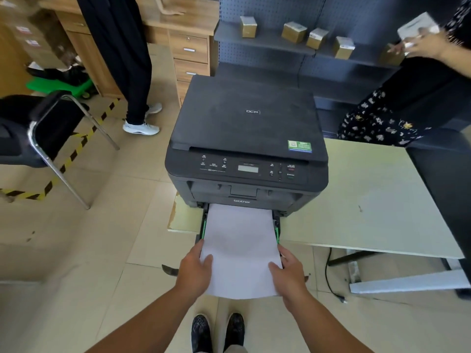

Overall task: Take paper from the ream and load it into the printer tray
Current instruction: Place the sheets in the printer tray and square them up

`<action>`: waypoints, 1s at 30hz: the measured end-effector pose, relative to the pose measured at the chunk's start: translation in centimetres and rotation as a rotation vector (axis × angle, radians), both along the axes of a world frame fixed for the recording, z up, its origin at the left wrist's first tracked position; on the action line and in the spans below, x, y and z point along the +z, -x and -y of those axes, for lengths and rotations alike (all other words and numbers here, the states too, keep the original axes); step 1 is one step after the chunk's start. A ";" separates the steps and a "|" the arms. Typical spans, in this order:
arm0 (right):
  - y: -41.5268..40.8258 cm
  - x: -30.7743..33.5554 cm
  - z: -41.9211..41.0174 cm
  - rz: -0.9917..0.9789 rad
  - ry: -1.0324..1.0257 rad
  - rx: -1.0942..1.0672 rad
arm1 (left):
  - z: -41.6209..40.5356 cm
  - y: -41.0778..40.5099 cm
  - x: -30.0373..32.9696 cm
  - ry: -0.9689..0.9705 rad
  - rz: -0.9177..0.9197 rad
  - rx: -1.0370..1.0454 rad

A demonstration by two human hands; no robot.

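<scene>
Both hands hold a stack of white paper (pixel 239 248) by its near corners — the left hand (pixel 195 270) on the near left corner, the right hand (pixel 289 272) on the near right, each grip closed on the sheets with the thumb on top and the fingers hidden beneath. The far end of the paper lies in the pulled-out printer tray (pixel 277 226), between its green side guides, and reaches the slot at the base of the printer (pixel 248 133); the near end juts out past the tray over the floor. The dark printer stands on the left end of a pale tabletop (pixel 369 200), its scanner lid closed. To the far left sits a black chair (pixel 51 128). Behind the printer, small gold boxes (pixel 293 31) stand on a grey shelf — two other people stand to either side.
</scene>
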State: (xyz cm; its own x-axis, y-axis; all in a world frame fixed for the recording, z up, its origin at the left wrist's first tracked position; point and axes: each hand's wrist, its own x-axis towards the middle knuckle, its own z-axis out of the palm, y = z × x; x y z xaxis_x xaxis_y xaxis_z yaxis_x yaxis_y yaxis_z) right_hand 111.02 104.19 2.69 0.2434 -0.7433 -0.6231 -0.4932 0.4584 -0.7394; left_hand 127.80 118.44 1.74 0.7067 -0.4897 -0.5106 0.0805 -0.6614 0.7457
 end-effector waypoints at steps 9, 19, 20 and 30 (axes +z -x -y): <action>-2.9 -2.0 3.4 0.040 0.050 -0.044 | 1.5 -1.8 -1.1 0.018 0.030 0.055; -6.4 -4.8 6.0 -0.145 0.253 0.082 | 1.0 -1.7 -1.9 0.032 -0.077 0.140; -6.5 -5.0 5.9 -0.158 0.263 0.086 | 0.9 -1.7 -1.8 0.012 -0.058 0.131; -3.8 -4.0 5.4 -0.448 0.824 0.200 | 1.7 -2.5 -1.1 -0.124 0.225 0.046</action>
State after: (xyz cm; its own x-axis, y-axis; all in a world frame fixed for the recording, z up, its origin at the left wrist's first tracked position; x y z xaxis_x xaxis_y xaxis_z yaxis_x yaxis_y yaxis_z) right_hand 114.80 98.76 -1.31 0.2792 -0.9602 0.0108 -0.8210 -0.2445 -0.5159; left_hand 130.32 116.73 0.66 0.8295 -0.3981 -0.3918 -0.0464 -0.7482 0.6619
